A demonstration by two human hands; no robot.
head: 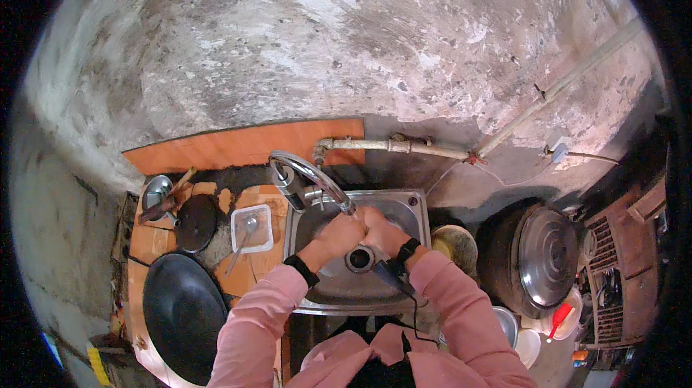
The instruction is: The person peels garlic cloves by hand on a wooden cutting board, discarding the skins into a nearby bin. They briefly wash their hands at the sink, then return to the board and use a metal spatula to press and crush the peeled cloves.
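Note:
My left hand (341, 234) and my right hand (379, 233) meet over a stainless steel sink (335, 301), right below the spout of a chrome gooseneck faucet (319, 177). The fingers bunch together and overlap, so I cannot see whether anything lies between them. Below the hands, the round dark-centred drain fitting (360, 259) shows in the basin. Each wrist wears a black band. A black cable (415, 315) hangs down beside my right forearm, over the sink's front rim.
Left of the sink are a white plastic container (264, 242) with a metal spoon (250, 224), a round dark lid (195, 223) and a large black wok (184, 317). To the right stands a big dark pot (500, 258) with a metal lid (549, 258). A pipe (373, 145) runs along the wall.

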